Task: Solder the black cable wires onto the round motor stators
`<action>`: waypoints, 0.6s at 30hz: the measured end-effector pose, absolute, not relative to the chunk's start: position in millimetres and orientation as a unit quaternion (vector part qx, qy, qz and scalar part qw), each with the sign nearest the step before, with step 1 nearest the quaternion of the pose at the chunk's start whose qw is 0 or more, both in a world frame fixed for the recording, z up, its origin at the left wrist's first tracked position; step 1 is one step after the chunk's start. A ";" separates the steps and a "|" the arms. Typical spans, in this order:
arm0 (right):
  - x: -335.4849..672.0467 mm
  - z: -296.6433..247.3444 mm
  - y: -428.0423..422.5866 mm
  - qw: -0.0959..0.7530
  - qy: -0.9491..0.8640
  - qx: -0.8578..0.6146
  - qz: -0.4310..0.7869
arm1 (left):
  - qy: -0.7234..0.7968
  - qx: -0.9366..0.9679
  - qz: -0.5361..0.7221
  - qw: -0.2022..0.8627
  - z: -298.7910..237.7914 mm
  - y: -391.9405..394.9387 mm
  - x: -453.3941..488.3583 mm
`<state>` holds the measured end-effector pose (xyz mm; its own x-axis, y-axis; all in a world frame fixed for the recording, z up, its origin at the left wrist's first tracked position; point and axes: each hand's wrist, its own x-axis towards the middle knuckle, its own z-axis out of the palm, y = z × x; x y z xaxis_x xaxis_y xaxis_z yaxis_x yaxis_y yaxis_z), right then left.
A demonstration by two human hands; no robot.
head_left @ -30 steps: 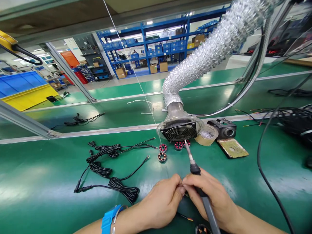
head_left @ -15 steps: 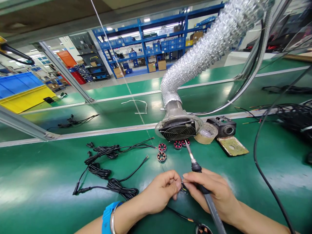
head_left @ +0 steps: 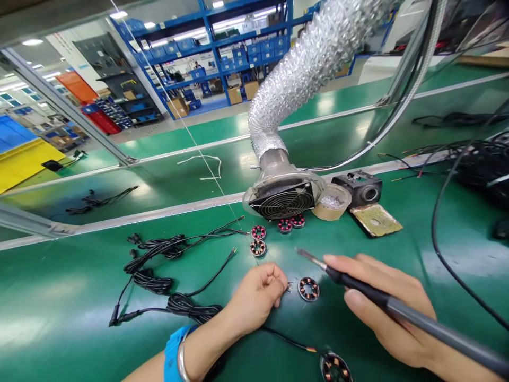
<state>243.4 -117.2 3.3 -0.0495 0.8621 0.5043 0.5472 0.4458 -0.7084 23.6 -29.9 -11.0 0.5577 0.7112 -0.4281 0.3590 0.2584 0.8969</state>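
My left hand (head_left: 258,297) is closed in a pinch, with fine wire ends (head_left: 290,287) poking out at the fingertips. Just right of them a copper-wound motor stator (head_left: 309,289) lies on the green bench. My right hand (head_left: 392,307) grips a soldering iron (head_left: 382,298) like a pen, its tip (head_left: 306,254) pointing left above that stator, apart from it. Below my left hand a black cable (head_left: 284,339) runs to another stator (head_left: 336,367) at the bottom edge. What lies inside my left fingers is mostly hidden.
Several stators (head_left: 258,248) sit beyond my hands, before a fume-extractor fan (head_left: 282,202) on a silver duct (head_left: 302,79). Coiled black cables (head_left: 153,281) lie left. A tape roll (head_left: 332,204), soldering-iron stand (head_left: 360,188) and sponge tray (head_left: 376,220) stand right of the fan.
My right hand has drawn away to the right with the soldering iron, which now lies flatter. The stator beside my left fingertips has come into sight. The whole view has shifted slightly.
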 end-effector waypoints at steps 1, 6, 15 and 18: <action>244.6 4.6 -118.4 0.475 -0.700 -0.503 0.179 | 0.453 0.593 0.135 0.652 -10.6 -30.4 23.7; 243.6 1.8 -115.0 0.507 -0.673 -0.493 0.217 | 0.453 0.596 0.141 0.648 -10.3 -31.6 23.8; 240.6 0.1 -114.4 0.503 -0.678 -0.474 0.248 | 0.458 0.597 0.129 0.645 -9.1 -30.6 25.7; 239.9 0.5 -114.5 0.505 -0.678 -0.474 0.246 | 0.458 0.596 0.130 0.647 -9.1 -31.6 25.6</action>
<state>239.9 -114.5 0.5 -0.0408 0.8910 0.4521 0.3937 0.4303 -0.8124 25.6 -31.6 -9.1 0.5476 0.7135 -0.4370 0.3778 0.2552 0.8900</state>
